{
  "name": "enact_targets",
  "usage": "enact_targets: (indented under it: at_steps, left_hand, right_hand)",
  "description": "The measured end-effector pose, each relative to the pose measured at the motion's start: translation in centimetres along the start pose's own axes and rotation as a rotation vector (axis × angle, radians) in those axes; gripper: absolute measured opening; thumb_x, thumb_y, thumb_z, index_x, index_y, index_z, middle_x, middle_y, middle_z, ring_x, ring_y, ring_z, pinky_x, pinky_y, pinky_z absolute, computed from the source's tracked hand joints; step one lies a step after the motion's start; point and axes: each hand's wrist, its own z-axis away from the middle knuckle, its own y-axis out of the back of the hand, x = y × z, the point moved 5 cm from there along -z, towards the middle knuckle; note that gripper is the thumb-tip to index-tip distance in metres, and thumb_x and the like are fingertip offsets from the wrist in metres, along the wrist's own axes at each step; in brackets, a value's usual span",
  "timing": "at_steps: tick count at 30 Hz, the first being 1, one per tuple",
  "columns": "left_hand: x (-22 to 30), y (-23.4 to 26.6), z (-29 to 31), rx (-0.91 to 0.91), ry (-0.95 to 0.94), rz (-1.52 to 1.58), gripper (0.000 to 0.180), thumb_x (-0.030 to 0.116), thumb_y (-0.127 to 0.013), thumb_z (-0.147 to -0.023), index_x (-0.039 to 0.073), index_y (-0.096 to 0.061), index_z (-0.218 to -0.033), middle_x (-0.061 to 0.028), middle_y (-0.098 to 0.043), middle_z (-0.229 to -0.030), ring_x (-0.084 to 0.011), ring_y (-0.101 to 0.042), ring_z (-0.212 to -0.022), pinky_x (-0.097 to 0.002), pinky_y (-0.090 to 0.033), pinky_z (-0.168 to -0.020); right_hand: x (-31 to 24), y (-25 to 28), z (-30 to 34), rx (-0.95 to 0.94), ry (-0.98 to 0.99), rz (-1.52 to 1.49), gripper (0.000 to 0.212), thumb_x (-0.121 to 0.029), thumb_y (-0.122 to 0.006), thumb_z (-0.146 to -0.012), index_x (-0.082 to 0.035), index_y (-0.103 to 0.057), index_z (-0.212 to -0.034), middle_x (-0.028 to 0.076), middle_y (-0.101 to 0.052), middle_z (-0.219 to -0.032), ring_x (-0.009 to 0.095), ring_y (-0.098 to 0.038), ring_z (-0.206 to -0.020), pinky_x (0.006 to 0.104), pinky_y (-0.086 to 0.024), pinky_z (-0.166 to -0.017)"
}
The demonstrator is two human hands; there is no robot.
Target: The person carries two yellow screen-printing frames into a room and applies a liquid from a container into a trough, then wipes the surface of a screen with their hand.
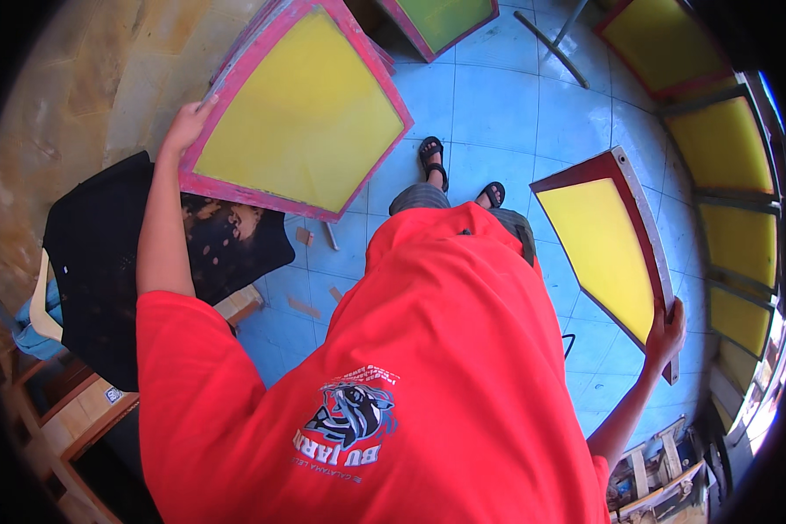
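My left hand [186, 127] grips the edge of a large screen-printing frame [297, 113] with a pink wooden border and yellow mesh, held up against the wall side. My right hand [665, 336] holds the lower corner of a second frame [603, 244], dark red bordered with yellow mesh, standing tilted on the floor to my right. My red shirt fills the lower middle, and my sandalled feet [458, 170] stand on the blue tiles between the two frames.
A black stained cloth [105, 253] lies over a surface at left. More yellow-mesh frames [734, 192] lean along the right wall and at top [441, 22]. Wood scraps [304, 306] lie on the blue tiled floor [498, 105]. Wooden pieces [655, 472] sit at lower right.
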Motion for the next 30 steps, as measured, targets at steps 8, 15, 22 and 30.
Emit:
enact_targets:
  at_steps: [8,15,22,30]
  left_hand:
    - [5.0,5.5,0.5,0.08,-0.184,0.139,0.05,0.038,-0.046,-0.093,-0.008,-0.056,-0.109,-0.007,-0.061,-0.101,-0.0111,-0.053,-0.088,-0.0266,-0.041,-0.082]
    - [10.8,8.5,1.7,0.021,-0.13,0.323,0.052,0.043,-0.044,-0.092,-0.004,-0.055,-0.111,-0.0074,-0.062,-0.1,-0.0117,-0.055,-0.091,-0.0261,-0.042,-0.082]
    - [13.1,10.8,0.5,0.112,-0.054,0.178,0.055,0.047,-0.047,-0.09,-0.004,-0.055,-0.109,-0.0048,-0.06,-0.101,-0.0093,-0.053,-0.09,-0.0251,-0.04,-0.082]
    - [15.8,4.6,0.3,0.048,-0.316,0.178,0.058,0.048,-0.049,-0.089,-0.007,-0.056,-0.106,-0.0054,-0.06,-0.093,-0.0112,-0.05,-0.084,-0.0267,-0.041,-0.079]
  right_hand:
    - [-2.3,0.9,1.6,0.007,0.057,-0.173,0.03,-0.022,-0.063,-0.079,-0.001,-0.058,-0.101,0.016,-0.061,-0.091,0.032,-0.058,-0.086,0.0372,-0.044,-0.075]
    - [-1.5,0.9,2.6,0.06,0.062,-0.258,0.027,-0.016,-0.066,-0.077,-0.001,-0.057,-0.097,0.013,-0.06,-0.087,0.031,-0.058,-0.081,0.0351,-0.044,-0.072]
    - [-2.9,1.5,2.6,0.102,0.095,-0.289,0.026,-0.013,-0.067,-0.074,-0.003,-0.057,-0.095,0.011,-0.059,-0.086,0.03,-0.057,-0.08,0.0365,-0.043,-0.07]
    - [-2.5,0.8,3.6,0.093,0.087,-0.237,0.026,-0.018,-0.066,-0.075,-0.003,-0.057,-0.095,0.012,-0.059,-0.086,0.032,-0.056,-0.082,0.0387,-0.043,-0.071]
